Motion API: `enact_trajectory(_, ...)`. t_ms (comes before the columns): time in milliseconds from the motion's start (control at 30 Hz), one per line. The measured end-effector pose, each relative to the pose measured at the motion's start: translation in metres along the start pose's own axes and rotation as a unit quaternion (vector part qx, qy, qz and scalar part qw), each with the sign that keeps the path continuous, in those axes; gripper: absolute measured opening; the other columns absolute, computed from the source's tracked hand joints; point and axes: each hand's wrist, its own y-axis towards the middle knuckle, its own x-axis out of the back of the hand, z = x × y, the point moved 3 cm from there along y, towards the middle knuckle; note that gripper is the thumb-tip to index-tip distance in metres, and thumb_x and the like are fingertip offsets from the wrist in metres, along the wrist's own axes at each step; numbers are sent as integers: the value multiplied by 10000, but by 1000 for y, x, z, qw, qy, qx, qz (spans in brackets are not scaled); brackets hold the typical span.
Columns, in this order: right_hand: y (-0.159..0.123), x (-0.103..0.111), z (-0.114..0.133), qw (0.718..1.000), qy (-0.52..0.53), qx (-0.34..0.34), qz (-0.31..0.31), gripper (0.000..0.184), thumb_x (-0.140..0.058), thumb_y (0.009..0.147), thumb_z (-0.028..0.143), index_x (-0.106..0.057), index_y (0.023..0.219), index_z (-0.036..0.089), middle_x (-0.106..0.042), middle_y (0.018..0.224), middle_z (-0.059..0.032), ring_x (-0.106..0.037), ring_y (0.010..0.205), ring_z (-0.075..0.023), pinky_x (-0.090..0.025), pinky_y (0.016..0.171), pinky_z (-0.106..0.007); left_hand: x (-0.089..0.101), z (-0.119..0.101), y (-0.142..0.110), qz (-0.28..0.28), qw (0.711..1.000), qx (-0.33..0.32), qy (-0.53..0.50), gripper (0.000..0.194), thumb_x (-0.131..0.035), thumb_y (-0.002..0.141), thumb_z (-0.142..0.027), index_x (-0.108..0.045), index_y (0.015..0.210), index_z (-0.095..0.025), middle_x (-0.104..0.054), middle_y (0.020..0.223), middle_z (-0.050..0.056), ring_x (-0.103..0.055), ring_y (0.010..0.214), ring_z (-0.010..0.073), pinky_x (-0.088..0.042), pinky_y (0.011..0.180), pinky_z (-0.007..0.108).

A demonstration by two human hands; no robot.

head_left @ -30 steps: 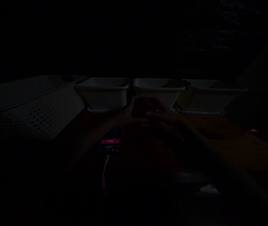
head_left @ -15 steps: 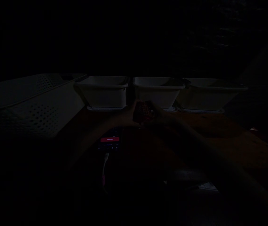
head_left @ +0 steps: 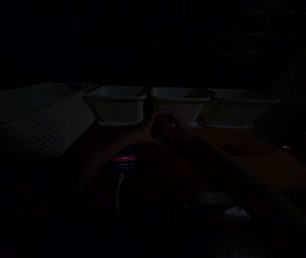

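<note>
The scene is very dark. My left hand [head_left: 145, 132] and my right hand [head_left: 183, 132] meet over the wooden table [head_left: 249, 157], just in front of the middle white bin [head_left: 178, 104]. Both are closed round a small dark reddish object with a dotted pattern [head_left: 163, 127]; I cannot make out what it is. Both forearms stretch back toward me across the table.
Three white bins stand in a row at the back: left bin [head_left: 118, 105], middle one, right bin [head_left: 232, 107]. A large perforated white basket [head_left: 34, 122] lies at the left. A phone with a red-lit screen [head_left: 124, 161] and its cable [head_left: 118, 193] lies near me.
The reddish object has turned in my hands and now shows its dotted face more plainly. The view has shifted slightly; hands stay in the same place.
</note>
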Motion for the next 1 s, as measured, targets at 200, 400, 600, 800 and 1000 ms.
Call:
enact_trajectory(200, -1, 3, 11, 1000, -16, 21, -7, 934, -894, 526, 465, -442, 1283, 157, -606, 1200, -144, -604, 1106, -315, -547, 911, -485, 7, -7, 2, -17, 998, -24, 50, 1008, -872, 574, -376, -303, 1388, -206, -547, 1348, 181, -602, 1185, 313, -528, 920, 423)
enact_trajectory(400, -2, 6, 17, 999, -19, 32, -11, 929, -879, 560, 469, -435, 1323, 180, -572, 1292, -147, -568, 1194, -319, -522, 973, -494, 13, -13, 1, -24, 993, -15, 119, 1017, -845, 603, -462, -304, 1422, -196, -548, 1355, 190, -616, 1168, 334, -531, 890, 423)
enact_trajectory(600, -5, -2, 9, 1000, 16, 4, 5, 946, -874, 578, 477, -407, 1345, 180, -582, 1272, -147, -606, 1140, -302, -564, 902, -467, 10, -7, 0, 9, 987, 3, 159, 1042, -842, 611, -462, -281, 1450, -200, -562, 1332, 188, -630, 1141, 336, -532, 860, 410)
enact_trajectory(800, -3, 1, 4, 1000, -12, 12, 10, 889, -868, 595, 472, -440, 1323, 196, -603, 1260, -143, -609, 1144, -313, -553, 930, -502, 8, -5, 0, 15, 989, 16, 149, 1100, -854, 589, -475, -271, 1475, -183, -548, 1350, 223, -612, 1161, 365, -520, 876, 453)
enact_trajectory(1000, 0, 4, 10, 1000, 23, -5, 4, 760, -793, 696, 507, -450, 1306, 213, -610, 1280, -120, -619, 1159, -294, -530, 973, -499, 7, -4, -1, 25, 995, -3, 99, 953, -732, 752, -556, -261, 1487, -176, -532, 1389, 219, -599, 1202, 338, -514, 915, 443)
